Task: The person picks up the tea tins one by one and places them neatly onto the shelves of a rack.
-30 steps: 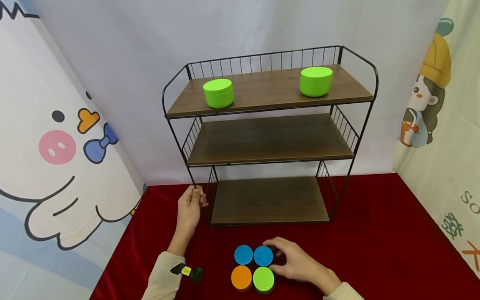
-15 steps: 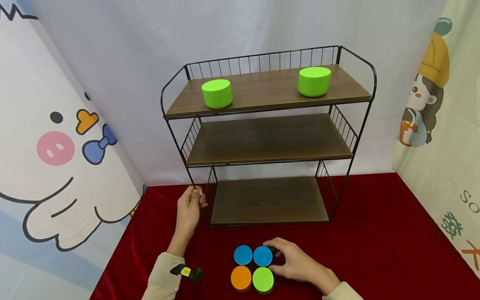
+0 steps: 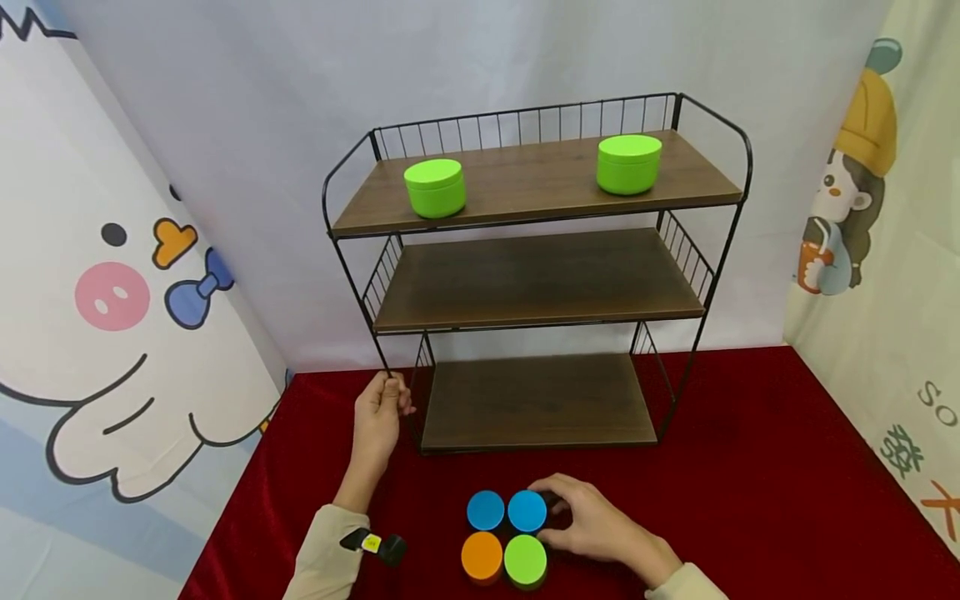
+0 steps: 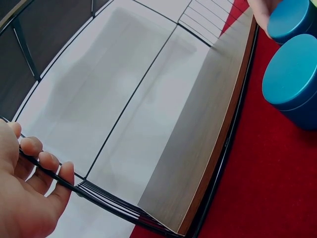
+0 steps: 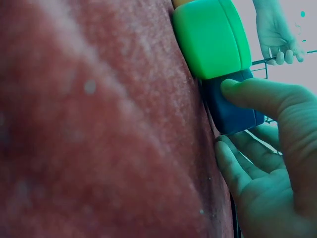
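Observation:
My left hand (image 3: 378, 412) grips the front left post of a black wire rack with dark wooden shelves (image 3: 540, 279); the left wrist view shows its fingers (image 4: 65, 176) curled round the wire. Low over the cloth, my right hand (image 3: 588, 521) holds the right-hand blue round jar (image 3: 527, 511) by its side. Its thumb lies against the jar (image 5: 230, 106) in the right wrist view, the other fingers partly hidden on the far side. Close beside stand another blue jar (image 3: 485, 510), an orange jar (image 3: 482, 557) and a green jar (image 3: 525, 561), grouped in a square.
Two larger bright green jars stand on the top shelf, one at the left (image 3: 436, 190) and one at the right (image 3: 628, 165). Dark red cloth (image 3: 750, 467) covers the table. Pale curtains with cartoon figures (image 3: 120, 292) hang behind and at the sides.

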Demonstrator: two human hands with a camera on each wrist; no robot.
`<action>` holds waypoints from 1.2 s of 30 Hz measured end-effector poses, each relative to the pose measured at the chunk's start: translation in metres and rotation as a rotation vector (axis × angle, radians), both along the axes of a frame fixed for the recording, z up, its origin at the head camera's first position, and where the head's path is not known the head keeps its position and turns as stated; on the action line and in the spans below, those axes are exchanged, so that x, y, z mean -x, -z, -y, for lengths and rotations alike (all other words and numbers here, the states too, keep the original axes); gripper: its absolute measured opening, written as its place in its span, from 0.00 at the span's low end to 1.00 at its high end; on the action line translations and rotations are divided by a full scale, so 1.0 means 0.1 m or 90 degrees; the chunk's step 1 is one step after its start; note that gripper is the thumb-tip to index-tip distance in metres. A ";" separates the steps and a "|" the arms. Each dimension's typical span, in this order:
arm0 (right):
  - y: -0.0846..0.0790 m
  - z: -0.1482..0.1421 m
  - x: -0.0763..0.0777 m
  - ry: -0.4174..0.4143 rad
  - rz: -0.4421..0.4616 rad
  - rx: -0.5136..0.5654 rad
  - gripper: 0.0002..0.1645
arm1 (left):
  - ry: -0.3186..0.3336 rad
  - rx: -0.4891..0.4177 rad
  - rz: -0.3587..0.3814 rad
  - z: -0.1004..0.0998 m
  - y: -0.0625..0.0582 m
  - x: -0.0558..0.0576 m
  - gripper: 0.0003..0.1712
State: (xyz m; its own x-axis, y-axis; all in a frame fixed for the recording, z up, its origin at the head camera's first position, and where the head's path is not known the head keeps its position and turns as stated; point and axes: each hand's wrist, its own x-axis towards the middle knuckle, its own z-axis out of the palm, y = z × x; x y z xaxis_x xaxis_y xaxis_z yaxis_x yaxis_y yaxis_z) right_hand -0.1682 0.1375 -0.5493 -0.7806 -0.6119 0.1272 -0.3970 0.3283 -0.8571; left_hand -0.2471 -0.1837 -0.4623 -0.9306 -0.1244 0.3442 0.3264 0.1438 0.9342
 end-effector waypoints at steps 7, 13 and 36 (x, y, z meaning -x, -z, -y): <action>-0.02 -0.03 -0.01 0.009 0.021 0.046 0.29 | -0.002 0.002 -0.002 0.00 -0.01 0.00 0.21; -0.05 -0.07 -0.03 0.021 0.032 0.064 0.30 | 0.000 0.006 -0.001 0.00 -0.02 -0.01 0.21; -0.39 -0.32 -0.04 0.110 -0.025 0.117 0.34 | -0.003 0.008 0.000 -0.02 -0.02 0.00 0.20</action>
State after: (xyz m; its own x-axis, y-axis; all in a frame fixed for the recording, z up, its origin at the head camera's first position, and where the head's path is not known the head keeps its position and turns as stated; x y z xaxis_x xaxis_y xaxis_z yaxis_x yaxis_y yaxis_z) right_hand -0.1642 0.1696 -0.5107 -0.8639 -0.4339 0.2558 -0.3825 0.2348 -0.8936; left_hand -0.2468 -0.1820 -0.4600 -0.9298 -0.1252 0.3461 0.3259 0.1570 0.9323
